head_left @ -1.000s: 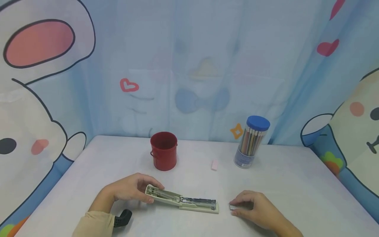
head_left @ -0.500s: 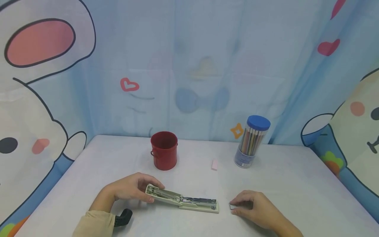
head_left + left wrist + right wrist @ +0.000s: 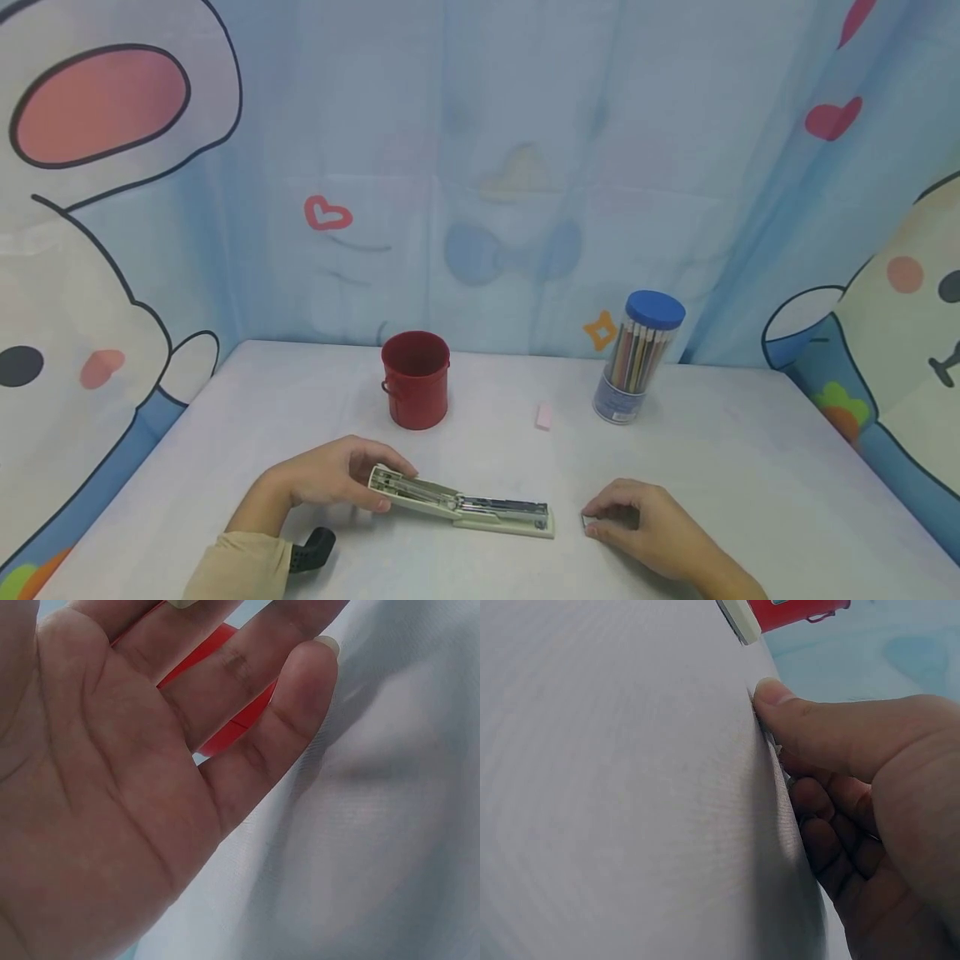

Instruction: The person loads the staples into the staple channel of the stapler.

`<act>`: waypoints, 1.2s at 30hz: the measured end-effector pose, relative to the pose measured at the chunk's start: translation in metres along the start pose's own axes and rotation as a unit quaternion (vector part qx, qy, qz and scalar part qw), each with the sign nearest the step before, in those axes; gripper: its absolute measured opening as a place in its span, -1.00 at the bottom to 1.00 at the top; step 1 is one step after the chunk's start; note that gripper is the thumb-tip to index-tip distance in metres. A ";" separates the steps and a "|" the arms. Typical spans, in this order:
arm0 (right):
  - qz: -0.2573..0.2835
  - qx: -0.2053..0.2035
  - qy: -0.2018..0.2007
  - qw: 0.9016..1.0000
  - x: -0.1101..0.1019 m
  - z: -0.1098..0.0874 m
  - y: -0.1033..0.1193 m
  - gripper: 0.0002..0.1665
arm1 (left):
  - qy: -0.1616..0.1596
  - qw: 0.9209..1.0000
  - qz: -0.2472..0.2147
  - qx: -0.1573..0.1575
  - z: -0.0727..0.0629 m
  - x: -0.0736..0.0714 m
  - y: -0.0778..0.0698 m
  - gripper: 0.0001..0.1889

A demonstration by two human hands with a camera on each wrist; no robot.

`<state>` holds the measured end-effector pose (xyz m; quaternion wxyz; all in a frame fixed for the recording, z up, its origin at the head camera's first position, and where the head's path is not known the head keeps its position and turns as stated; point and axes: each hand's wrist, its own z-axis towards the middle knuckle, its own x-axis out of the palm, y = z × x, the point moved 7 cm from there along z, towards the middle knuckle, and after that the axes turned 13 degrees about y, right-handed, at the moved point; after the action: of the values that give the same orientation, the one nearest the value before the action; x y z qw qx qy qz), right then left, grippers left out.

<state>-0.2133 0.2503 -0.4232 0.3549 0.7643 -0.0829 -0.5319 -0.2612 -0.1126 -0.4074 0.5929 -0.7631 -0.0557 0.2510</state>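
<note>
A pale green stapler [image 3: 501,527] lies opened out flat on the table, its metal magazine exposed. My left hand [image 3: 333,479] holds the raised end of its top arm between thumb and fingers. Right of the stapler's front end, my right hand [image 3: 648,529] pinches a small silvery strip [image 3: 586,521] between thumb and index finger, low over the tabletop. Most of that strip is hidden by the fingers. In the right wrist view the thumb [image 3: 817,727] presses toward the curled fingers. The left wrist view shows the palm [image 3: 105,795] and spread fingers.
Behind the stapler stands a red bucket [image 3: 416,392]. A pink eraser [image 3: 543,417] lies farther right, near a clear jar of pencils [image 3: 637,358] with a blue lid. A patterned curtain [image 3: 495,100] hangs behind the white table [image 3: 300,383].
The right thumb has shifted up slightly, and less of the small silvery strip shows. The left hand and the stapler stay where they were.
</note>
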 end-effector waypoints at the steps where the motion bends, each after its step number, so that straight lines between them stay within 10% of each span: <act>1: 0.000 0.001 0.000 1.000 0.000 0.000 0.000 -0.84 | -0.001 1.000 0.002 -0.001 0.000 0.000 0.000 -0.56; 36: 0.005 0.004 -0.020 1.000 -0.003 0.000 0.012 -0.82 | 0.003 1.000 0.007 0.012 0.000 0.000 0.000 -0.56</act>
<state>-0.2119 0.2432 -0.4136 0.3528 0.7545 -0.0957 -0.5451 -0.2606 -0.1128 -0.4073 0.6003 -0.7570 -0.0455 0.2538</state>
